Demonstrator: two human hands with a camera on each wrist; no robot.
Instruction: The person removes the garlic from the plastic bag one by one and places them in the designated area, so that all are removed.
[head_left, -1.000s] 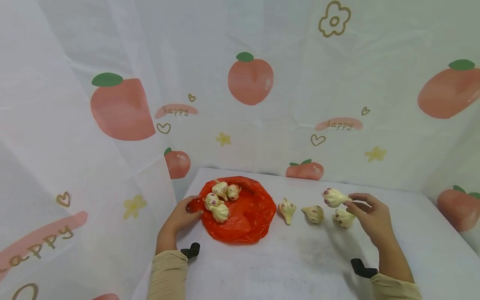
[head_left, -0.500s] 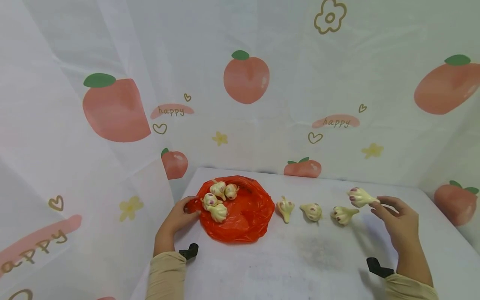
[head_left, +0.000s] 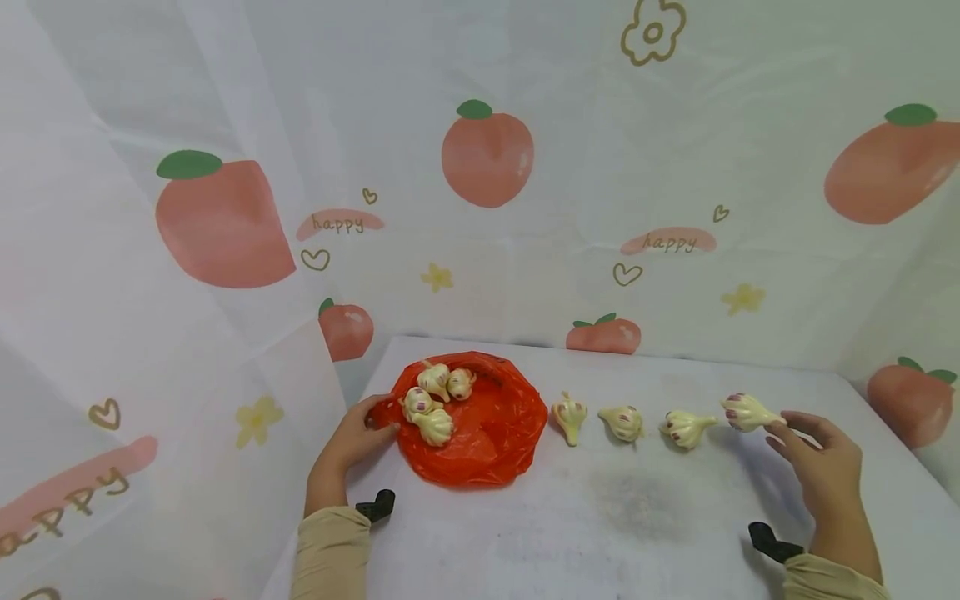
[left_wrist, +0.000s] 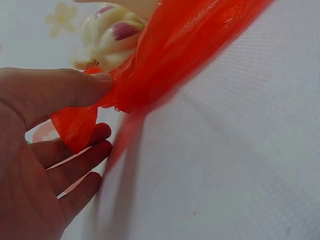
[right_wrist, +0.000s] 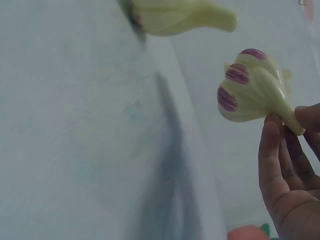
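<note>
My right hand (head_left: 828, 462) pinches a cream garlic bulb (head_left: 744, 412) by its stem, a little above the table at the right. Purple patches mark the bulb (right_wrist: 250, 90) in the right wrist view. My left hand (head_left: 352, 439) holds the rim of a red plastic bag (head_left: 487, 446) between thumb and index finger; its other fingers (left_wrist: 82, 165) are spread below the rim. Several garlic bulbs (head_left: 435, 427) lie in the bag's left part. Between bag and right hand, three more stand in a row: one bulb (head_left: 570, 417), a second bulb (head_left: 626, 424) and a third bulb (head_left: 684, 429).
The white table (head_left: 555, 533) runs back to a hanging cloth (head_left: 570, 167) printed with peaches and hearts. Cloth also closes off the left and right sides. Each wrist carries a black camera mount, such as the right mount (head_left: 774, 543).
My right hand has carried its garlic bulb rightward past the third bulb in the row, then lower towards the table. The left hand keeps its hold on the bag. The head view has shifted slightly.
</note>
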